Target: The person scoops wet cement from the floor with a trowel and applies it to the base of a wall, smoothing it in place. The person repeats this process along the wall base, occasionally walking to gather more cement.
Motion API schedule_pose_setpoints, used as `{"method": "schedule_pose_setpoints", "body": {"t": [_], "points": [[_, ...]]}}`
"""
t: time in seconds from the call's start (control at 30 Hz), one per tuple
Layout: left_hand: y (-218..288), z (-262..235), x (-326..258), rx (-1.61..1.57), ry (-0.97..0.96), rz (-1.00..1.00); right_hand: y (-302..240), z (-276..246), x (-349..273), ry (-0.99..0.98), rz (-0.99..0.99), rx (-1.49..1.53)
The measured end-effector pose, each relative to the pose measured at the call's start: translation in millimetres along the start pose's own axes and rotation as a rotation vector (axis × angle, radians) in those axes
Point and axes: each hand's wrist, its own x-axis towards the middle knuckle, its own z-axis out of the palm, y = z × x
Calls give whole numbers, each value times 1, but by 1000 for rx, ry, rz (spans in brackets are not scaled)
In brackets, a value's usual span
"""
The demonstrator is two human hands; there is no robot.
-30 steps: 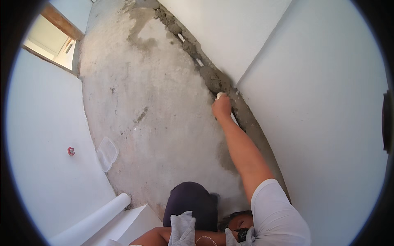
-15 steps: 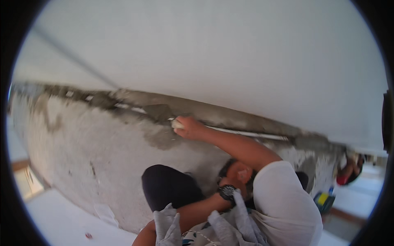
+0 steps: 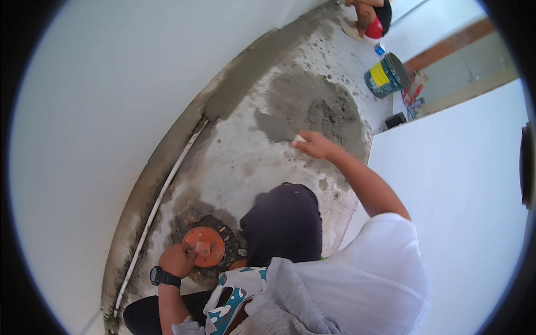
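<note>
My right hand [image 3: 316,146] reaches forward over a dark wet mortar patch [image 3: 312,109] on the grey concrete floor, fingers closed on a small white piece [image 3: 300,138] that touches the patch's near edge. My left hand [image 3: 177,258], with a black watch [image 3: 162,276] on the wrist, is curled at the left rim of a round orange disc [image 3: 205,245]. The disc sits in a rough dark hollow in the floor and carries a small square piece [image 3: 202,247]. My dark-clad knee [image 3: 285,223] is between the two hands.
A thin white pipe [image 3: 162,192] runs along the mortar strip at the foot of the white wall [image 3: 100,111]. A teal and yellow bucket [image 3: 385,75] and a small black box [image 3: 395,119] stand far right. Another person [image 3: 371,14] crouches at the top. A white wall [image 3: 463,184] is close on my right.
The view has swung round. My right hand has left the mortar joint by the wall and is now over the wet floor patch. My left hand and the orange disc have come into view.
</note>
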Motion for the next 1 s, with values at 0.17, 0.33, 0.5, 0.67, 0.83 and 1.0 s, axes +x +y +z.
{"method": "schedule_pose_setpoints", "body": {"t": [0.17, 0.33, 0.5, 0.67, 0.83, 1.0], "points": [[12, 6, 78, -89, -14, -66, 209, -16, -90, 479, 675, -224], [-21, 36, 100, -93, -58, -233, 355, 23, -136, 554, 1011, 219], [-39, 54, 94, -172, -170, -474, 395, 15, -96, 501, 1043, 376], [-13, 33, 95, -197, -40, -441, 382, -47, 16, 485, 943, 158], [15, 7, 115, -143, 37, -381, 372, -112, 131, 402, 730, 105], [14, -38, 104, -222, 180, -380, 357, -119, 154, 480, 714, 527]]}}
